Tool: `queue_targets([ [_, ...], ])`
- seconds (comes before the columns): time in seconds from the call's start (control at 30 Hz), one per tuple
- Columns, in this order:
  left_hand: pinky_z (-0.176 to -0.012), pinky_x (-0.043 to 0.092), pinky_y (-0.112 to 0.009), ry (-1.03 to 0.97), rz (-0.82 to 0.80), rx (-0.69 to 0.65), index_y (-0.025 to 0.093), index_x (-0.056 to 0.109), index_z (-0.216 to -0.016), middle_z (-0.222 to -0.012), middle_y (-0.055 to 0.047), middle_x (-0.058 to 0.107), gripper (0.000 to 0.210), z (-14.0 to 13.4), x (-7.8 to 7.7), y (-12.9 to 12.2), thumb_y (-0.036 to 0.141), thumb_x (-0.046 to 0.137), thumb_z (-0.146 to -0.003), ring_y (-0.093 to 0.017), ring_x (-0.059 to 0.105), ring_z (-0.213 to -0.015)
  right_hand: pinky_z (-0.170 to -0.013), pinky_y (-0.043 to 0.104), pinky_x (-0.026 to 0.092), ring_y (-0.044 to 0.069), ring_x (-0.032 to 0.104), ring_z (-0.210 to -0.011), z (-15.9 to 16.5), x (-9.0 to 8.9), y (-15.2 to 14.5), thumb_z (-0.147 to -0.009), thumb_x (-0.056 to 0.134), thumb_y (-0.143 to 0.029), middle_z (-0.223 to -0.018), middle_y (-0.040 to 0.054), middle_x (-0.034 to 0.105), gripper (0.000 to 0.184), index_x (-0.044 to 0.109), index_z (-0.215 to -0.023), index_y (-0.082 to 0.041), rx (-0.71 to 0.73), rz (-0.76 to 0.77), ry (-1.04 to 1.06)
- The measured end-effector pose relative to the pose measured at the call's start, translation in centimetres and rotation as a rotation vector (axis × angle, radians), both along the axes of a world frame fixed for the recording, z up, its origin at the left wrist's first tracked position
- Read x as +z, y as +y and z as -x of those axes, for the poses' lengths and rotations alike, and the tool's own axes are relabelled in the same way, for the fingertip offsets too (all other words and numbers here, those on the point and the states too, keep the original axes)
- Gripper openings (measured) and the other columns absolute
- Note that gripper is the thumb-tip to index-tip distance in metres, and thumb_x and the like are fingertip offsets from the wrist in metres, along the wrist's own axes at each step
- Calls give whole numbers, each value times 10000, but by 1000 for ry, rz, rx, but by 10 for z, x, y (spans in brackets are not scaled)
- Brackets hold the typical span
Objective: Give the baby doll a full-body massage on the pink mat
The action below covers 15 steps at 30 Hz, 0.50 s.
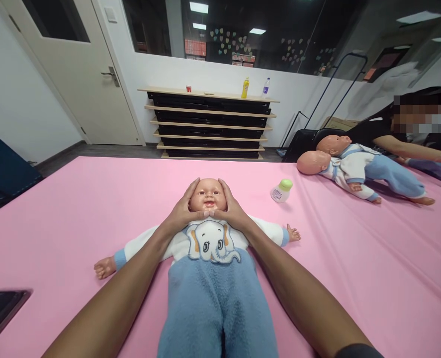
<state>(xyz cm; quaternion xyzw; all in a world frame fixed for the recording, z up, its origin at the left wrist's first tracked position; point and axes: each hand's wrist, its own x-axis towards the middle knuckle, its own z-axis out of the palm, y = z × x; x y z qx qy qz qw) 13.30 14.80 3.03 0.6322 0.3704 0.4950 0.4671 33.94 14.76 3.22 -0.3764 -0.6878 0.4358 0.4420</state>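
Observation:
A baby doll (220,288) lies face up on the pink table cover (89,209), its arms stretched out sideways. It wears a white top with an elephant picture and blue trousers. My left hand (185,209) cups one side of the doll's head (208,191), and my right hand (233,209) cups the other. The thumbs rest along its chin, tips almost meeting, while the fingers run up past the cheeks. A small bottle with a green cap (282,191) is on the cover beyond the doll's arm, to the right of my right hand.
Two more dolls (369,164) lie at the right edge near another person (410,141), whose arm reaches over. At the lower left is a dark flat device (2,313). Stacked folding tables (209,124) stand by the wall with drink bottles (245,88) on top.

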Motion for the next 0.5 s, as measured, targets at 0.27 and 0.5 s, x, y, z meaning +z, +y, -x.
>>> queue_targets([
  [0.27, -1146, 336, -473, -31, 20, -58, 259, 278, -1519, -1542, -66, 368, 1018, 1, -6, 5, 287, 803, -648, -346, 375, -1395, -1209, 451, 202, 271, 212, -1472, -3, -1, 4, -723, 716, -336, -1598, 6, 206, 993, 165, -1548, -285, -3, -14, -44],
  [0.5, -1190, 254, -472, -56, 11, -109, 211, 258, -1530, -1563, -49, 335, 915, 3, -8, 9, 294, 667, -716, -344, 297, -1434, -1209, 533, 176, 333, 240, -1449, -3, 0, 7, -753, 562, -318, -1552, -35, 314, 856, 224, -1539, -297, -5, 43, 23],
])
